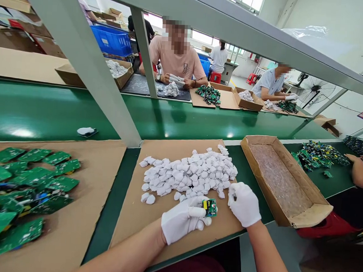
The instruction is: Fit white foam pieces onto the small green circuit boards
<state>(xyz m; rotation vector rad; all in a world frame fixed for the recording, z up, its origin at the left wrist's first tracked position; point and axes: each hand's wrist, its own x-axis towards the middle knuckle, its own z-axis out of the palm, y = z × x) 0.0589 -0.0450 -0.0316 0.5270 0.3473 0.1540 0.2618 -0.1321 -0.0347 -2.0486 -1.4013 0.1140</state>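
Our left grip (185, 219) pinches a circuit board (210, 208), seemingly mid-handling. We cannot tell whether our right grip (244, 205) is loaded; steadiness seems needed next.

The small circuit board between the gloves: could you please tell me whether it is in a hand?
In: the left hand holds the circuit board, fingers at its edge.

"What do we see cut off at left?"
"Green circuit boards (32, 177), cropped by the picture's edge."
"And inside the right hand (244, 205)?"
"Hidden in its curl; we cannot tell."
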